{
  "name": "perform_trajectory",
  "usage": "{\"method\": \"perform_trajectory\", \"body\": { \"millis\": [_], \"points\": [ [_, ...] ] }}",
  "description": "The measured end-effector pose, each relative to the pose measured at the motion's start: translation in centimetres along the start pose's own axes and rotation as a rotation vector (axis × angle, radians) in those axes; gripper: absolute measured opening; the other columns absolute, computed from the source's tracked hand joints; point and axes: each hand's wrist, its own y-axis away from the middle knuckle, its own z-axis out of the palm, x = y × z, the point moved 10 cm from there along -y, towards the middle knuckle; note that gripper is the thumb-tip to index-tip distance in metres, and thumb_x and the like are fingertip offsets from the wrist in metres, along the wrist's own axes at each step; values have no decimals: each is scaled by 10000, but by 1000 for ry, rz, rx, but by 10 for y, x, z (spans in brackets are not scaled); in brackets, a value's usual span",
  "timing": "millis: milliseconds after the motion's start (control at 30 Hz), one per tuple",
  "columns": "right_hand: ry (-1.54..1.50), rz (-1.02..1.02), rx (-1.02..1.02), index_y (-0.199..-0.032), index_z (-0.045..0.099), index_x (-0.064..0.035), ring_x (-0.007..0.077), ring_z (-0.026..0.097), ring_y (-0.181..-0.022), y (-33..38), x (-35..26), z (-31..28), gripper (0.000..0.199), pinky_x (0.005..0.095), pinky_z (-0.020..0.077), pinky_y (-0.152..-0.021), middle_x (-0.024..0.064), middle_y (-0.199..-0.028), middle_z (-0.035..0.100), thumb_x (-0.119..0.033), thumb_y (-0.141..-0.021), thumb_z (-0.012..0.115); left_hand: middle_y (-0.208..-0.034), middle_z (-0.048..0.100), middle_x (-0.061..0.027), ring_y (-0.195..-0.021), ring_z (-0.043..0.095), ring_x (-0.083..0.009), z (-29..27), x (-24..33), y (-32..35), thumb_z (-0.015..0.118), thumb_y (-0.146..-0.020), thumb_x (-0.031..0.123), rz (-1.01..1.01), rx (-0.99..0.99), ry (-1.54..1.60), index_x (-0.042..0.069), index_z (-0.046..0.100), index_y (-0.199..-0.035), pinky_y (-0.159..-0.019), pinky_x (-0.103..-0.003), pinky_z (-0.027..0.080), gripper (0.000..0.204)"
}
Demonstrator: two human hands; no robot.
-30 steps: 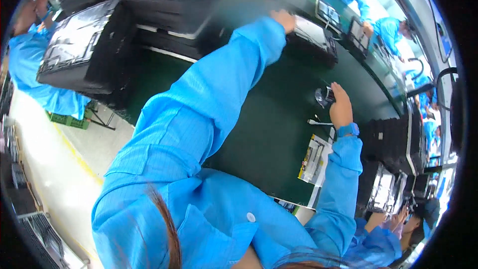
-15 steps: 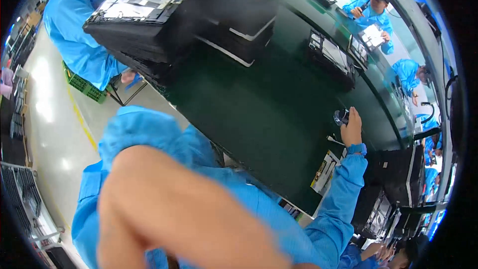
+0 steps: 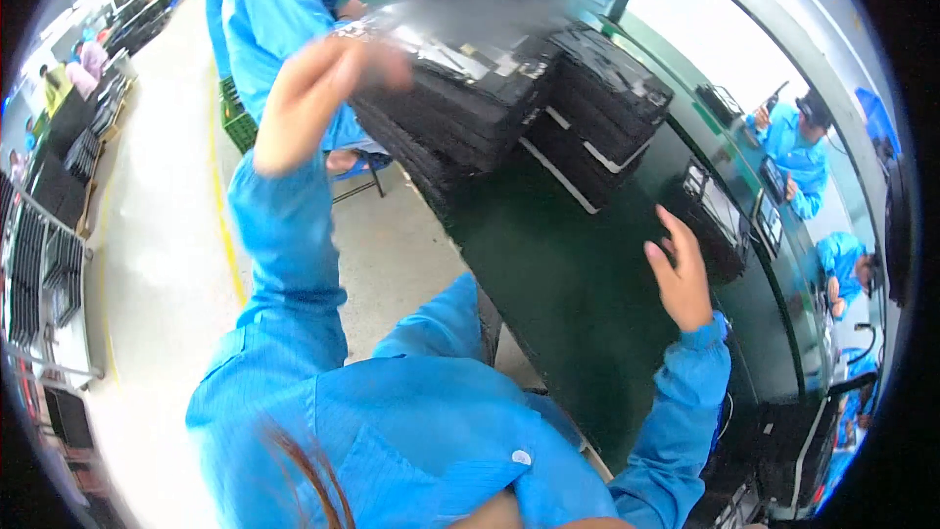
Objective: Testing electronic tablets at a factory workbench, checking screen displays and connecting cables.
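My left hand [image 3: 318, 88] is raised at the near left corner of a tall stack of black trays [image 3: 446, 118]. Motion blurs its fingers, so I cannot make out their hold or whether they touch the stack. Flat parts in silver, white and black lie in the top tray. Over the dark green tabletop [image 3: 558, 274] hovers my right hand [image 3: 681, 274], fingers spread and holding nothing. It is nearest to a black tray with framed flat parts [image 3: 713, 216] by the table's far edge.
Behind the first stack stands a second black tray stack [image 3: 612, 88]. A person in blue [image 3: 279, 29] sits at the left beyond the table's edge. Past a glass partition, another person [image 3: 795, 152] handles flat parts. Black trays [image 3: 788, 451] stand at the lower right.
My left hand has gone from close below the view up to the tray stack. My right hand has left the small dark shiny object it was at and opened. The view has shifted left.
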Motion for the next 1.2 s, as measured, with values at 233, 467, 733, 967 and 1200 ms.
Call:
{"method": "perform_trajectory", "body": {
  "millis": [233, 467, 733, 967, 1200],
  "points": [
    [-419, 13, 45, -1274, 292, 129, 307, 297, -1267, -137, -100, 100, 735, 360, 262, -1025, 272, -1345, 283, -451, -866, 486, -1120, 587, -87, -1075, 493, -200, -147, -245, -60, 368, -921, 447, -568, 135, -282, 40, 602, -1101, -961, -293, 304, 503],
    [-627, 290, 117, -1262, 176, 200, 396, 225, -1273, -184, -84, 143, 909, 381, 202, -1050, 338, -1345, 217, -529, -816, 487, -1212, 528, -96, -1164, 415, -207, -105, -197, -66, 337, -905, 509, -690, 173, -331, 61, 600, -1119, -1002, -298, 236, 562],
    [-1133, -22, 223, -1244, 391, 15, 202, 486, -1066, -124, -130, 66, 495, 306, 349, -938, 123, -1169, 506, -274, -869, 536, -1159, 544, -96, -1071, 497, -195, -83, -99, -50, 431, -914, 238, -540, 251, 418, 34, 488, -1217, -927, -310, 369, 369],
    [-956, 317, 208, -1303, 307, 26, 205, 456, -1123, 45, -50, 10, 541, 315, 358, -950, 136, -1212, 466, -200, -851, 500, -1178, 516, -124, -1060, 517, -183, 74, -16, 39, 542, -842, 104, -657, -29, 909, -39, 324, -1295, -915, -288, 406, 522],
    [-1067, 601, 493, -1276, 356, 23, 206, 486, -1079, 181, 15, 28, 494, 308, 361, -942, 115, -1200, 478, -209, -857, 476, -1073, 561, -168, -961, 585, -222, 206, -81, 112, 647, -771, 56, -1161, -386, 1040, -33, 339, -1197, -798, -324, 506, 533]
  ]
}}
